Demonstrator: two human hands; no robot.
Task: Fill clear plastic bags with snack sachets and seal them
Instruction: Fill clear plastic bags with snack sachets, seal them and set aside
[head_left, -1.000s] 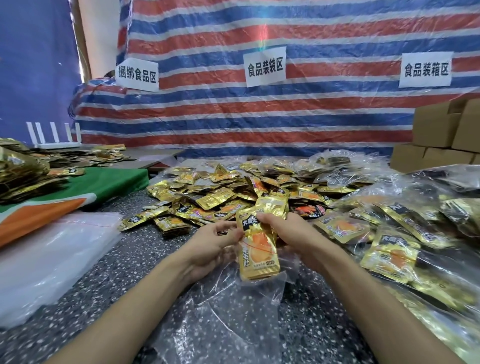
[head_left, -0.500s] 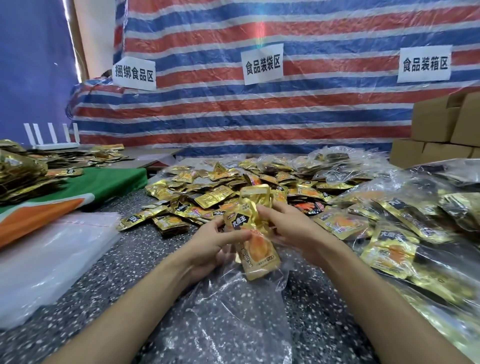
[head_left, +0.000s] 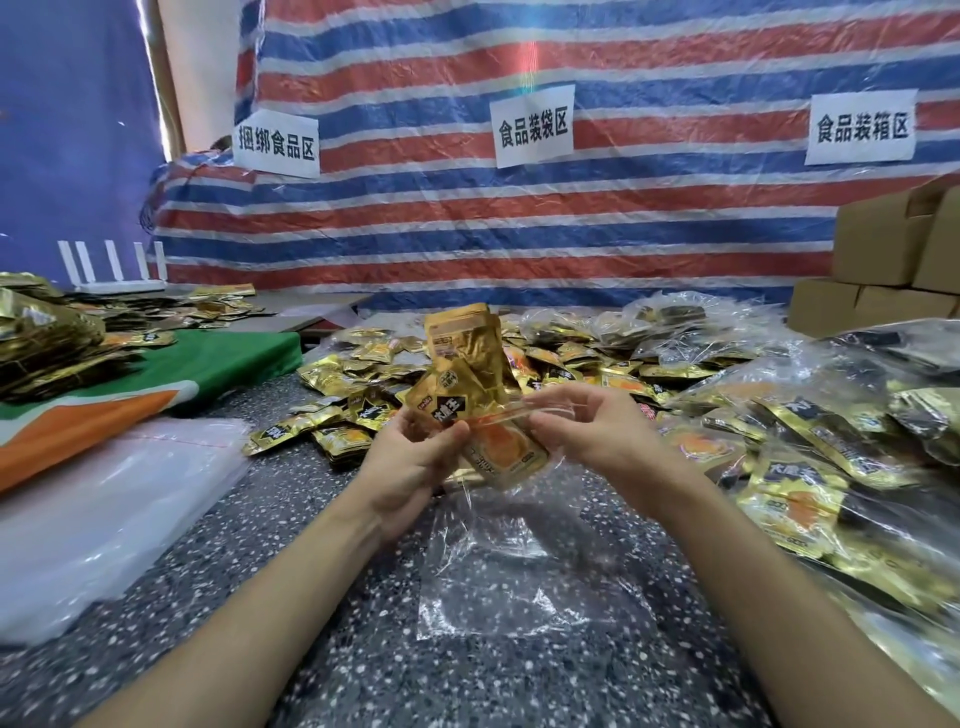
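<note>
clear bag (head_left: 498, 571): held above the counter (head_left: 493, 686) between both hands, mouth up. Red zip strip is stretched across from hand to hand. Lower part sags, crumpled, down to the counter.
in the bag: bunch of gold sachets (head_left: 462, 353), roughly upright. Lower ends are inside the mouth, upper half sticks out above the hands. Can't count them.
left hand (head_left: 410, 462): fingers curled round the sachets at the left end of the bag mouth, thumb on the front.
right hand (head_left: 597, 431): fingers pinch the right end of the bag mouth and hold it out sideways, apart from the sachets.
filled bags (head_left: 831, 441): heap on the right side of the counter, clear plastic with gold sachets inside.
loose sachets (head_left: 353, 374): spread on the counter behind the hands, not in any container.
empty bags (head_left: 78, 519): flat stack at the left of the counter, nothing in them.
boxes (head_left: 883, 244): cardboard, stacked far right. Contents not visible.
change, sachets: they sit higher than a second ago and the tops now rise well above the hands.
change, right hand: it was gripping the bunch together with the left. It is now off the sachets and on the bag rim.
change, bag mouth: it was slack under the hands, now pulled wide.
</note>
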